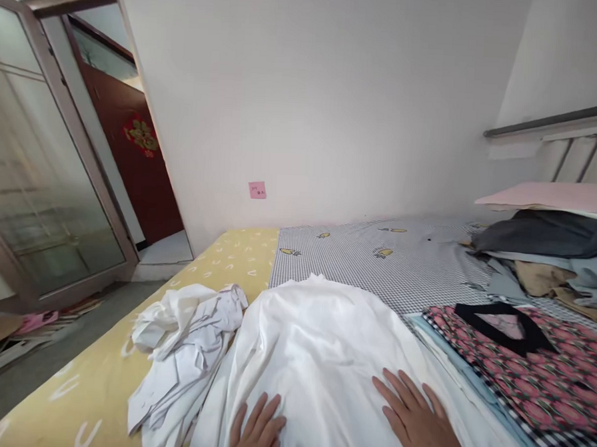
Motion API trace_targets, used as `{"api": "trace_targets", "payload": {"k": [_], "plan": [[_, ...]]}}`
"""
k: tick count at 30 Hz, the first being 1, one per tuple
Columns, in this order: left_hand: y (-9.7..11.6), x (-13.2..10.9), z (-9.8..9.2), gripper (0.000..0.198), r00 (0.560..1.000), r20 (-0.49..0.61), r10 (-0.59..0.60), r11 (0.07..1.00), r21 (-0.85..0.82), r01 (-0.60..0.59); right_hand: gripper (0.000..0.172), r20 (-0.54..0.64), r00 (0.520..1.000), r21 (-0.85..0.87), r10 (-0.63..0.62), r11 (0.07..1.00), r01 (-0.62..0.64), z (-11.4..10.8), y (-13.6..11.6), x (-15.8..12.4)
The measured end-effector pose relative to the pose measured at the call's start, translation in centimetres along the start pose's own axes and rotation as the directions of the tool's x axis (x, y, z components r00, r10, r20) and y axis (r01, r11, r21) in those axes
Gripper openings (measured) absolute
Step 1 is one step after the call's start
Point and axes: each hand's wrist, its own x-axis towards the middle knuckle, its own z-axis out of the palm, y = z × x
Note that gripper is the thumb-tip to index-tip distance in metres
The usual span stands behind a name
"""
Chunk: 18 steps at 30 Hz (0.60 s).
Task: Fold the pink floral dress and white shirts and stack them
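A large white garment (pixel 317 344) lies spread across the bed in front of me. My left hand (pixel 256 433) rests on its near left part, palm down with the fingers stretched out. My right hand (pixel 418 423) lies flat on its near right part, fingers spread. Neither hand holds anything. A crumpled white shirt (pixel 184 351) lies just left of the spread garment.
The bed has a yellow sheet (pixel 84 399) and a grey checked sheet (pixel 406 262). Folded clothes topped by a red patterned piece (pixel 535 376) lie at the right. A heap of dark and beige clothes (pixel 547 256) sits by the headboard. A glass door (pixel 36 170) stands left.
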Motion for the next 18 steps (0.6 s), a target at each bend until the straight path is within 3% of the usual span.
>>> {"api": "trace_targets", "payload": {"k": [3,5,6,8,9,11,13,15,16,18], "plan": [[0.4,1.1,-2.5,0.041,0.988,0.124,-0.086,0.982,-0.154,0.105,0.045,0.06,0.998,0.096,0.036,0.994,-0.041,-2.1,-0.2,0.4],[0.8,1.3,-4.4,0.034,0.955,0.257,-0.151,0.931,-0.288,0.224,0.043,0.105,0.99,0.241,0.095,0.963,-0.118,-3.9,-0.4,0.0],[1.1,0.9,-5.3,0.032,0.929,0.299,-0.217,0.886,-0.339,0.315,0.044,0.115,0.982,0.346,0.152,0.92,-0.183,-4.9,-0.5,-0.6],[1.9,-1.1,-6.7,0.031,0.869,0.339,-0.361,0.764,-0.427,0.484,0.048,0.151,0.944,0.576,0.293,0.75,-0.325,-6.5,-0.5,-3.0],[2.4,-2.6,-7.3,0.032,0.823,0.356,-0.443,0.684,-0.459,0.567,0.051,0.185,0.908,0.66,0.377,0.637,-0.399,-7.1,-0.6,-4.8],[3.4,-6.6,-8.1,0.035,0.69,0.427,-0.584,0.494,-0.488,0.72,0.056,0.291,0.798,0.739,0.527,0.406,-0.538,-7.7,-0.7,-9.1],[4.0,-10.7,-8.3,0.041,0.521,0.532,-0.668,0.297,-0.451,0.842,0.058,0.406,0.654,0.719,0.638,0.219,-0.66,-7.5,-1.0,-14.0],[4.1,-13.7,-7.9,0.049,0.4,0.579,-0.71,0.177,-0.403,0.898,0.057,0.487,0.508,0.673,0.711,0.066,-0.737,-6.7,-1.3,-18.2],[4.0,-14.4,-7.5,0.056,0.376,0.568,-0.732,0.159,-0.394,0.905,0.058,0.514,0.447,0.657,0.732,-0.001,-0.754,-6.1,-1.5,-19.7],[3.7,-14.2,-6.6,0.066,0.396,0.519,-0.758,0.184,-0.411,0.893,0.06,0.552,0.372,0.644,0.747,-0.098,-0.759,-5.4,-1.8,-21.2]]}}
